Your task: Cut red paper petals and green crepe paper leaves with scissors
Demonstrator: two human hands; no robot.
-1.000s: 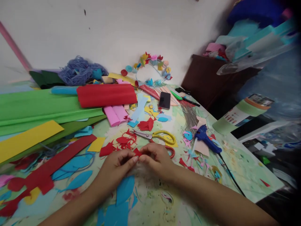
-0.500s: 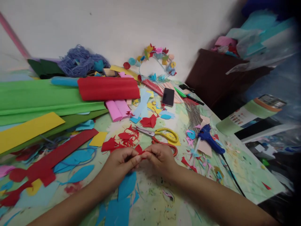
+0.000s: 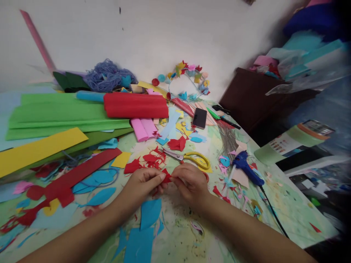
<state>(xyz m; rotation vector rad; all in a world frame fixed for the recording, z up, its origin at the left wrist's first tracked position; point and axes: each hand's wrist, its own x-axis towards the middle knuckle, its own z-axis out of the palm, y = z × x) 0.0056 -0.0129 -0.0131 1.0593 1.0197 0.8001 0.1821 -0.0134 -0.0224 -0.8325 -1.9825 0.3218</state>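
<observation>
Plain pale wall rises behind a green-stained bench strewn with coloured paper. Toward the left edge lie a long yellow strip and, farther back, light green paper in layers. Nearer the front, a dark red strip slants across the scraps, a blue leaf-shaped cutout near it. By the back edge sits tangled blue-violet yarn, with a red roll in front and to its right. Near the middle of the front edge, blue paper lies flat. Above the middle of the bench, the left hand pinches a small red paper piece between thumb and fingers, with red cuttings just behind. The right hand has its thumb and fingertips drawn together at the piece's right side. Just behind that hand lie scissors, blades pointing left, one loop yellow, the red one mostly hidden. Farther back are a ring of paper flowers, near the back edge, and a dark phone. Toward the right edge rests a blue glue gun, its black cord trailing frontward. Beside that edge is a pale green bottle; whether the bench carries it, I cannot tell.
</observation>
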